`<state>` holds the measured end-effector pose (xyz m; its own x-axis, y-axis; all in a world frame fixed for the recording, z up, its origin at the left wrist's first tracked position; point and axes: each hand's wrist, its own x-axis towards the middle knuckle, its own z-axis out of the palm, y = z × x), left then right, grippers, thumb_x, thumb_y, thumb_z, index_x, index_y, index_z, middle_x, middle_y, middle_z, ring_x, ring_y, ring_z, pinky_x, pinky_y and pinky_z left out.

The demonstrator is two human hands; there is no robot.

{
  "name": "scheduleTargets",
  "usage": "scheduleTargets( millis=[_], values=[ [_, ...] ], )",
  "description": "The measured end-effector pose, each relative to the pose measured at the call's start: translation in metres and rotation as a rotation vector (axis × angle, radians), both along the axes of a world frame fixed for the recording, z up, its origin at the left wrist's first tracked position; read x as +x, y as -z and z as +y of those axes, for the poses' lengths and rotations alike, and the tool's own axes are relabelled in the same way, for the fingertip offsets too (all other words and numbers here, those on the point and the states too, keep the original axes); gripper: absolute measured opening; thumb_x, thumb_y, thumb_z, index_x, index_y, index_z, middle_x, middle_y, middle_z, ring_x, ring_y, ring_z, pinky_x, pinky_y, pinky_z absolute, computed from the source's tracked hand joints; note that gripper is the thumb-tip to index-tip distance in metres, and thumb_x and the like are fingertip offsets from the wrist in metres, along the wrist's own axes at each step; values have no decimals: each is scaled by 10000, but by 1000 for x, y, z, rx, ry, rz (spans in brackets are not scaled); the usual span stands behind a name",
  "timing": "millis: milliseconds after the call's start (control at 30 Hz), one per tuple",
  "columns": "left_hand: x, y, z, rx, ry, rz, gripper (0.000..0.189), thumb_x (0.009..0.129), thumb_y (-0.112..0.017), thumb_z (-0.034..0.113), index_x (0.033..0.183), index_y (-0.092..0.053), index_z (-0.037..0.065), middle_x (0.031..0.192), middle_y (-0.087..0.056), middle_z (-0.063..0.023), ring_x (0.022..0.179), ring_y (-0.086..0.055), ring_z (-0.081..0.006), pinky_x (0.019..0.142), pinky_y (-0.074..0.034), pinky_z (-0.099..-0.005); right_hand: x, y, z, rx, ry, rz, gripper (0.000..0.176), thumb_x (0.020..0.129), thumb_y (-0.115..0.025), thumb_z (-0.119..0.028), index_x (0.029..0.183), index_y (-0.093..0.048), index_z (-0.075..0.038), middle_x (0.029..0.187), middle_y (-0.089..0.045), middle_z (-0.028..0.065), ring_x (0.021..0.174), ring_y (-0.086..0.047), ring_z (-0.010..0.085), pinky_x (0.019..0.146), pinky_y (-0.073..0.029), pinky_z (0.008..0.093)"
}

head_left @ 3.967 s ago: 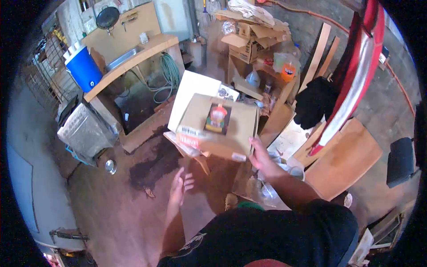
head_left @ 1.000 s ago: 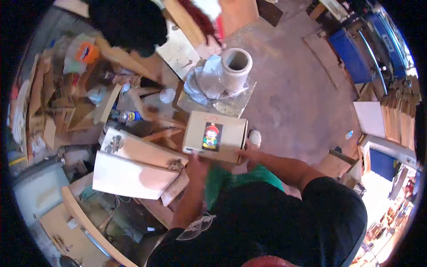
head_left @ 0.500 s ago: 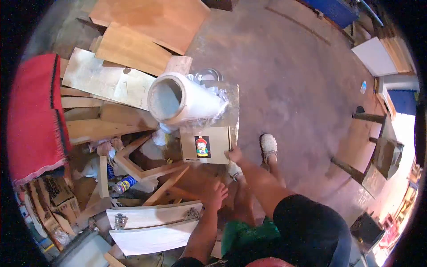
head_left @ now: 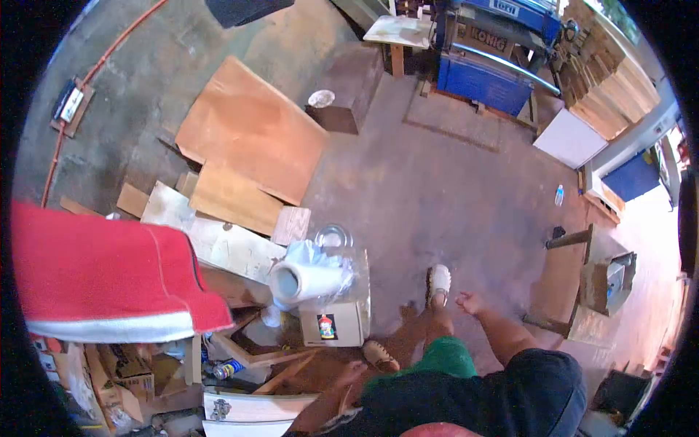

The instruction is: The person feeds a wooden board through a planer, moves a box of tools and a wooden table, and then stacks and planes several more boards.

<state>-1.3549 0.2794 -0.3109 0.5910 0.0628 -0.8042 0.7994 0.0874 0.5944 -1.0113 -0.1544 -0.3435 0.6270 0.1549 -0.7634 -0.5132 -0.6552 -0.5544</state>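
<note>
My right hand is in the air over the floor, beside my forward shoe. Its fingers are partly spread and hold nothing. Low near my body, my left hand is slightly blurred, fingers extended and without an object. The nearest things to it are a wooden strip and white boards with hinges. Just ahead stands a cardboard box with a cartoon picture on its front. A roll of clear plastic wrap lies on top of it.
A red cloth hangs at the left. Plywood sheets lie on the floor ahead. A blue machine stands at the back. At the right are a wooden stool-like stand and a small bottle.
The view has tilted up towards the room. My right hand has left the box's edge and swung right. My left hand stays low by the boards. One foot has stepped forward.
</note>
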Motion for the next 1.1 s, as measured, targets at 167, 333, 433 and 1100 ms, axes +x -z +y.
scheduleTargets(
  millis=[167,333,433,1100],
  values=[
    [235,-110,-62,109,331,2,550,880,-591,413,1208,-529,-24,1079,-622,-124,925,-592,-188,805,-485,-345,93,-53,-14,-67,14,69,573,850,-635,-286,1325,-439,-33,887,-645,68,705,-594,159,607,-510,301],
    [420,-141,-79,203,503,-319,560,881,-595,366,1262,-471,-27,1151,-595,-154,1054,-567,-222,915,-448,-352,209,-117,11,299,149,25,589,854,-632,-293,1334,-420,-25,907,-634,74,738,-595,167,614,-512,305],
    [484,-153,-51,179,390,-319,549,878,-600,354,1255,-482,-28,1169,-592,-162,1065,-568,-248,924,-442,-365,286,-115,44,165,-20,-64,571,866,-618,-293,1335,-418,-34,920,-630,67,760,-593,169,641,-512,310],
    [1026,46,338,614,304,-91,552,810,-652,341,1224,-522,1,1219,-541,-208,1126,-537,-305,975,-405,-378,740,16,401,507,344,-38,469,872,-627,-270,1253,-497,-30,1004,-610,70,822,-568,122,696,-479,265]
  ],
)
